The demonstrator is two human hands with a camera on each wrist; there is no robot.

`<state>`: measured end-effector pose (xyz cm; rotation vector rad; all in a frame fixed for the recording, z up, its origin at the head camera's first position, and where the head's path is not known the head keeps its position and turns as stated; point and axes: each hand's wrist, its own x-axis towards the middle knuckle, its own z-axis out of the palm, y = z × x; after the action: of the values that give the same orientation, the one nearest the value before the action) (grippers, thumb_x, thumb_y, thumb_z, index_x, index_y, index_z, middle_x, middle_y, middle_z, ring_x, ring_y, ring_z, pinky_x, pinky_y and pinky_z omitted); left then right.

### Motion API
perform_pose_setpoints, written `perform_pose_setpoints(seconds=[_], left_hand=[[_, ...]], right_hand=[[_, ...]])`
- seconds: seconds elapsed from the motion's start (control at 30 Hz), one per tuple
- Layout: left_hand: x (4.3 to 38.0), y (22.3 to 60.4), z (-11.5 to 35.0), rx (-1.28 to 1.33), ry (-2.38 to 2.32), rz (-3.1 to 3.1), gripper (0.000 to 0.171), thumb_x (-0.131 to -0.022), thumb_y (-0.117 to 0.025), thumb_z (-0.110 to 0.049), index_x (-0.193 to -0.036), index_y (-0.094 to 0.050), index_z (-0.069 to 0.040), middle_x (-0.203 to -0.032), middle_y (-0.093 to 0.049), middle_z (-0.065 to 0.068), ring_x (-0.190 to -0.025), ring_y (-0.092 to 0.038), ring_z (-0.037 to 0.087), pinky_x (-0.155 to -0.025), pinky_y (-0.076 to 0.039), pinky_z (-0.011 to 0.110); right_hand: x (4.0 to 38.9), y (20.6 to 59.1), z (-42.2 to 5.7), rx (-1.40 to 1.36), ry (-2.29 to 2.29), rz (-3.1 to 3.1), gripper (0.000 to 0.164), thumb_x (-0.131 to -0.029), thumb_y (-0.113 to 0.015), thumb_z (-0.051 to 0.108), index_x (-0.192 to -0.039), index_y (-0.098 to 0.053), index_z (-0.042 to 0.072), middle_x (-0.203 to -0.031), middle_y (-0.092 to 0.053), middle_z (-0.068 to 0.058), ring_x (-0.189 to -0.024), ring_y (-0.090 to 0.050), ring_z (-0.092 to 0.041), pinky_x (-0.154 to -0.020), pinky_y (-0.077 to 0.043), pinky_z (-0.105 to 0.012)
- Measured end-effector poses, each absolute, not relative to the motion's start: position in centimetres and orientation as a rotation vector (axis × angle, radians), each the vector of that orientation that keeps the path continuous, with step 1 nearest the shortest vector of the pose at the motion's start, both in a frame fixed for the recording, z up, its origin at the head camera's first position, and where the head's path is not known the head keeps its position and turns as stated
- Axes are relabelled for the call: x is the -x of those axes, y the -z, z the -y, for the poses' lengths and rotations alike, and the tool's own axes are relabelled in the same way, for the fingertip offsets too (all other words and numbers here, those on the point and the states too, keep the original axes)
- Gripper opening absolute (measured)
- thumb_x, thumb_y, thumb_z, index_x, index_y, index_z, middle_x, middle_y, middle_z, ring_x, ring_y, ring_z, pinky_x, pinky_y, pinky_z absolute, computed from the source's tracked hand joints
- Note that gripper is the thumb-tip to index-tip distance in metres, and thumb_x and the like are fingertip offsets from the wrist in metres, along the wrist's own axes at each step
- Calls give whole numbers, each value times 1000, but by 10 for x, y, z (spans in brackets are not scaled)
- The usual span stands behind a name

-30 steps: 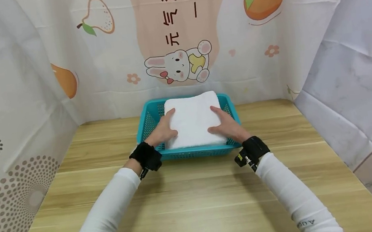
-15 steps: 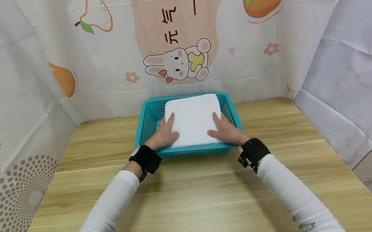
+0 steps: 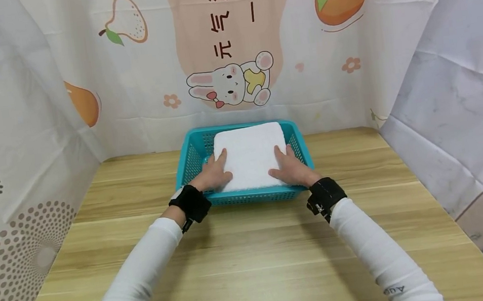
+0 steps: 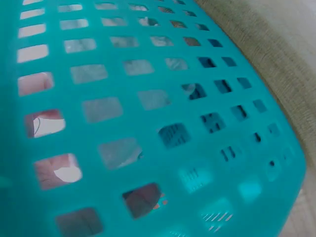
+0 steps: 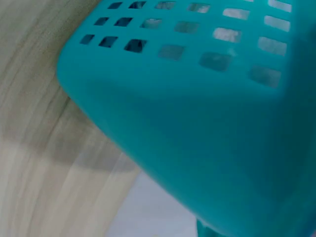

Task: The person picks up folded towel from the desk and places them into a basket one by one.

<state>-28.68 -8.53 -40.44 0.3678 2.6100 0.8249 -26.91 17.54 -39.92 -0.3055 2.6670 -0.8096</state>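
Note:
A folded white towel (image 3: 251, 152), thick and squarish, lies in a turquoise perforated basket (image 3: 247, 197). My left hand (image 3: 213, 174) rests on the towel's left edge, index finger pointing forward and thumb on its top. On the opposite edge my right hand (image 3: 291, 167) touches the towel in much the same way, fingers spread. Both hands are inside the basket's rim, and their lower fingers are partly hidden. In the left wrist view the basket wall (image 4: 118, 118) fills the picture, with bits of hand showing through its holes. The right wrist view shows mostly basket wall (image 5: 163, 113).
The basket stands at the back of a wood-grain table (image 3: 254, 258). Behind it hangs a white curtain (image 3: 137, 98) printed with fruit and a rabbit. More patterned cloth (image 3: 454, 96) borders the table at the right, and dotted cloth (image 3: 18, 195) at the left.
Since a second ago the towel's raised far edge has settled lower and flatter in the basket, and both hands have shifted slightly nearer. Over the last half second hardly anything has moved.

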Motion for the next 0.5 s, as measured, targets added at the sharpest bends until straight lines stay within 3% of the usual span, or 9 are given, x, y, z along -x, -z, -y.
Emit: perform_pose_setpoints(seconds=[0.17,0.5], left_hand=[[288,400,85,-390,-757,-2652,72,-100,-40,-21,-160,-3,-11,-163,4,25,-148,2,49,-117,-10,62],[273,394,87,-495,-672,-2676,61,-105,-37,-26,-159,-16,-4,-164,-1,25,-149,-4,49,-117,-12,61]], right_hand=[[269,397,-173,306,773,-2756,77,-103,-52,29,-158,-8,-1,-162,14,-27,-150,5,-42,-118,-13,-57],[255,395,-171,525,633,-2854,62,-104,-48,21,-152,-24,-11,-159,-6,-35,-149,-4,-48,-119,-9,-55]])
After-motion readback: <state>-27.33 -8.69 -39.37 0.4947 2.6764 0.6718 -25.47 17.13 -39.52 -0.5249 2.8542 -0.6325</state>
